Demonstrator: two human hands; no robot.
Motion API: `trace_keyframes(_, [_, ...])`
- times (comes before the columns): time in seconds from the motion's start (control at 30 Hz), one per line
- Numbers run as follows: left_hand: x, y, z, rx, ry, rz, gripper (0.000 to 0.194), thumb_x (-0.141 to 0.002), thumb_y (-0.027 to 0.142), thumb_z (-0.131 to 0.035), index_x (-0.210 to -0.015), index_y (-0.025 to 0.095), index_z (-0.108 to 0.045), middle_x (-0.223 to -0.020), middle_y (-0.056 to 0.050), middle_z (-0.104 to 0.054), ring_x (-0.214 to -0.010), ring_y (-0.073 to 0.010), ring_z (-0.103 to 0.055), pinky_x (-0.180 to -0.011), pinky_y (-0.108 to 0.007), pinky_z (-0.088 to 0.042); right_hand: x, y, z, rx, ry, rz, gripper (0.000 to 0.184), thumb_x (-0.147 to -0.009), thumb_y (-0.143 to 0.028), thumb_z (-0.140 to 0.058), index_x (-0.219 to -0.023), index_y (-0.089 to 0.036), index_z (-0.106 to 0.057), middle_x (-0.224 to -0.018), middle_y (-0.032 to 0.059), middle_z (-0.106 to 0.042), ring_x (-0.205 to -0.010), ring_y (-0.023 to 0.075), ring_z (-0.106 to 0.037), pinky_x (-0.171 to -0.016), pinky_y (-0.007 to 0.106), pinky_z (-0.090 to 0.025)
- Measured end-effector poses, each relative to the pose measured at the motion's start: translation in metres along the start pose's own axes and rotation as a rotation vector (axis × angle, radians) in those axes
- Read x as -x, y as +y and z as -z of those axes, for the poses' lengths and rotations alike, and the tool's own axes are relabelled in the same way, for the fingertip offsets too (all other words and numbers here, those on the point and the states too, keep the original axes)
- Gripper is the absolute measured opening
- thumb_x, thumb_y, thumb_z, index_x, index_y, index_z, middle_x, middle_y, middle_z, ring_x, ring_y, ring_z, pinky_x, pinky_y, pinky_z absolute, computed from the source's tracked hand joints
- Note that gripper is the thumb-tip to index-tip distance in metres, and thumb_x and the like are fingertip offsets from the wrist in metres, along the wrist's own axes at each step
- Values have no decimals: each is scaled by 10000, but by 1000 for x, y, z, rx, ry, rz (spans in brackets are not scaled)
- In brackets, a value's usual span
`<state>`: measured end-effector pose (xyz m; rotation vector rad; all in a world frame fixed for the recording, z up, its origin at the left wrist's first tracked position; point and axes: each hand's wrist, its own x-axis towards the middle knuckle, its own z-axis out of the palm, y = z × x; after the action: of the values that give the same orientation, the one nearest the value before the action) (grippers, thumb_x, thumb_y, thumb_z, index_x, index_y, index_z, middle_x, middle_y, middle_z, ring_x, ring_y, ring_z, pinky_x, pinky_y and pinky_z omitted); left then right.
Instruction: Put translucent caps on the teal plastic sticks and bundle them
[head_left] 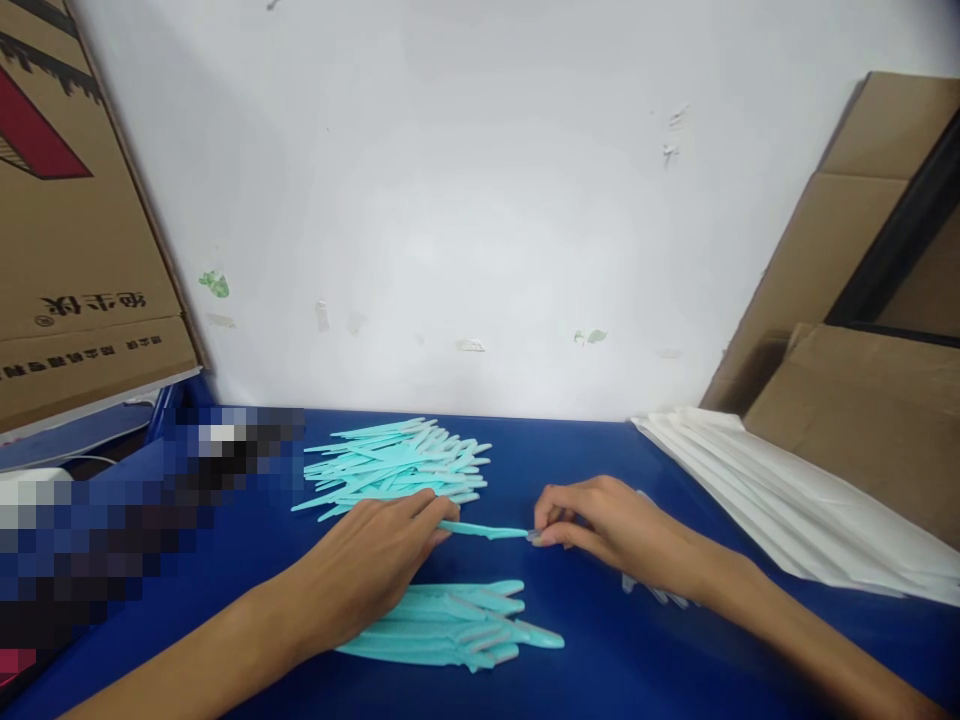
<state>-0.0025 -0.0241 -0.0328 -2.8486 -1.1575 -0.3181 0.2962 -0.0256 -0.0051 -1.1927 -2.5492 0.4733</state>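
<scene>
A person's two bare hands meet over one slim turquoise stick (pixel 487 531), held level between them. The left hand (pixel 394 545) grips one end in closed fingers; the right hand (pixel 604 515) pinches a small clear piece (pixel 533 536) at the other end. Work on this stick seems partway through; whether the clear piece is going on or coming off cannot be told.

Beyond the left hand lies a jumbled pile of similar sticks (pixel 397 465). Nearer the body, partly under the left hand, is a neater bundle (pixel 457 625). Many sticks appear in both groups, but which is finished is unclear. More clear pieces (pixel 628 582) lie under the right forearm.

The desk (pixel 570 670) is glossy blue. Beyond the hands stands a scuffed white wall (pixel 480 200). Right of the hands are white sheets (pixel 772 500) and cardboard (pixel 862 430); far left, a printed cardboard box (pixel 82 240) and a pixelated patch.
</scene>
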Motion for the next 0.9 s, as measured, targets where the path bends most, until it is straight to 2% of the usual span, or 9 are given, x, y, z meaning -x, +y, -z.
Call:
trace_keyframes(0.27, [0, 3, 3, -20, -42, 4, 203, -1080, 246, -324, -1196, 279, -487, -1049, -8, -662, -720, -217, -652, -574, -319, -341, 0, 1, -13, 6, 90, 87, 183, -1016, -385, -555, -1016, -272, -698, -1006, -32, -743, -837, 140, -679, -737, 237, -460])
trace_keyframes(0.5, [0, 3, 6, -27, 5, 8, 238, -1074, 238, -304, -1215, 263, -494, -1122, -31, -665, -704, -202, -646, -547, -307, -341, 1, 1, -15, -2, 208, 101, 217, -1014, -400, -552, -1015, -254, -713, -941, -8, -735, -782, 143, -665, -688, 237, -469])
trace_keyframes(0.9, [2, 4, 7, 39, -4, 34, 241, -1077, 236, -292, -1228, 269, -476, -1121, -19, -678, -700, -192, -631, -573, -297, -319, -2, 5, -17, -4, 409, 192, 164, -1004, -308, -588, -1017, -236, -735, -949, 4, -750, -830, 142, -698, -763, 245, -514])
